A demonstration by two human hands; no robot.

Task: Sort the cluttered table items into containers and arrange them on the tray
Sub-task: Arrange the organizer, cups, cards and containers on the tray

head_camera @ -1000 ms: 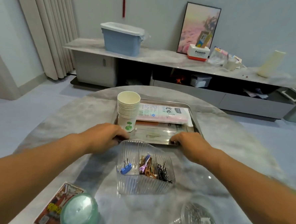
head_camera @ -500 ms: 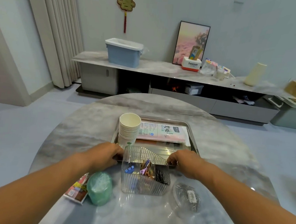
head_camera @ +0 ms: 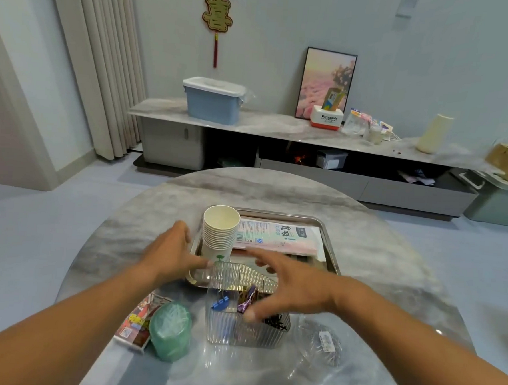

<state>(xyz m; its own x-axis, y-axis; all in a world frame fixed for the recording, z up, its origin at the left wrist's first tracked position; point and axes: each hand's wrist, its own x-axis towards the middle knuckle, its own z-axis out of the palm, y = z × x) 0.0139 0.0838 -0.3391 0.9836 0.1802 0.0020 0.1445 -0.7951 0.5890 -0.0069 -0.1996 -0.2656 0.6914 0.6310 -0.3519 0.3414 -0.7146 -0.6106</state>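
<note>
Both hands are coming off the tray's (head_camera: 328, 244) near edge now. The left hand (head_camera: 173, 254) is lifting with fingers spread, just beside the stack of paper cups (head_camera: 220, 235). The right hand (head_camera: 289, 283) is swinging inward, fingers splayed, hovering over the clear divided organizer (head_camera: 246, 325). The view is tilting upward, showing more wall.

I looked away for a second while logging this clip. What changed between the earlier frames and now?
Both hands let go of the tray's near edge. The left hand now hangs open beside the paper cup stack; the right hand spreads open over the clear organizer. Cups, pink packet and green roll stayed put.
</note>
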